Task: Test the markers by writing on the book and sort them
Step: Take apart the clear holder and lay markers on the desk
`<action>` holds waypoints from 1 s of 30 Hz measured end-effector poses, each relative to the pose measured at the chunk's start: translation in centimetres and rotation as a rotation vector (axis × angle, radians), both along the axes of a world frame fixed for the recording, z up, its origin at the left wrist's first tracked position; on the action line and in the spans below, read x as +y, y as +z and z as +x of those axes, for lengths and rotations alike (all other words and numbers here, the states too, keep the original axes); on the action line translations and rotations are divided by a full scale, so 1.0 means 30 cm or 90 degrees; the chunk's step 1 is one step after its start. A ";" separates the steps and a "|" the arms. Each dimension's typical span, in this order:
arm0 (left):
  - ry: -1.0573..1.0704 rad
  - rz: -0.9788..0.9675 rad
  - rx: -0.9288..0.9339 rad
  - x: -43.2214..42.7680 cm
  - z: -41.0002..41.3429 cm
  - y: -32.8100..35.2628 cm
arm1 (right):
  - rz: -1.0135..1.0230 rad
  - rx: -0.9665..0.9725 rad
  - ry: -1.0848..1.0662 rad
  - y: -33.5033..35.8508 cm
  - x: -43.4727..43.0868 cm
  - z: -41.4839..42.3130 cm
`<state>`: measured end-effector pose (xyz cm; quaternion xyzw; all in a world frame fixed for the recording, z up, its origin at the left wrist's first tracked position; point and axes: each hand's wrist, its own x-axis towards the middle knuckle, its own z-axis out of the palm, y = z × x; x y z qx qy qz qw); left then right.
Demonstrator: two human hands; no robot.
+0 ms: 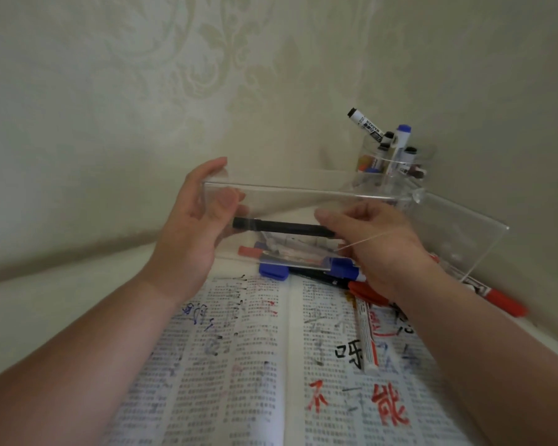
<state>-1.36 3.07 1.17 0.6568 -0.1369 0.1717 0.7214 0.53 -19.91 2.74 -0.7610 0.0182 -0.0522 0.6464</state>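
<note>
While level, black marker (281, 227) — between hands (187, 239) (377, 249) at clear box (303, 190).

We are seeing a bare left forearm (94, 342) and a bare right forearm (484, 342), and fingers (226, 201) bearing short, rounded nails.

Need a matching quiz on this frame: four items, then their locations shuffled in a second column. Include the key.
Things
1. black marker
2. white marker with red print
3. red-ended marker
4. clear box

Places
a. on the surface to the right of the book
b. held up by the left hand and the right hand
c. lying on the book's right page
d. seen through the clear box's front wall, level between the two hands

Pairs: 1-d, 2-c, 3-a, 4-b
</note>
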 end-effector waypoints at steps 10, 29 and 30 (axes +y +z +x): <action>-0.003 -0.184 0.118 -0.009 0.002 0.024 | -0.086 -0.112 0.066 0.076 -0.098 -0.020; -0.040 -0.418 0.246 0.012 0.013 0.048 | -0.564 -0.114 0.177 0.065 -0.193 -0.001; -0.045 -0.415 0.250 0.011 0.015 0.046 | -0.591 -0.114 0.180 0.056 -0.181 0.000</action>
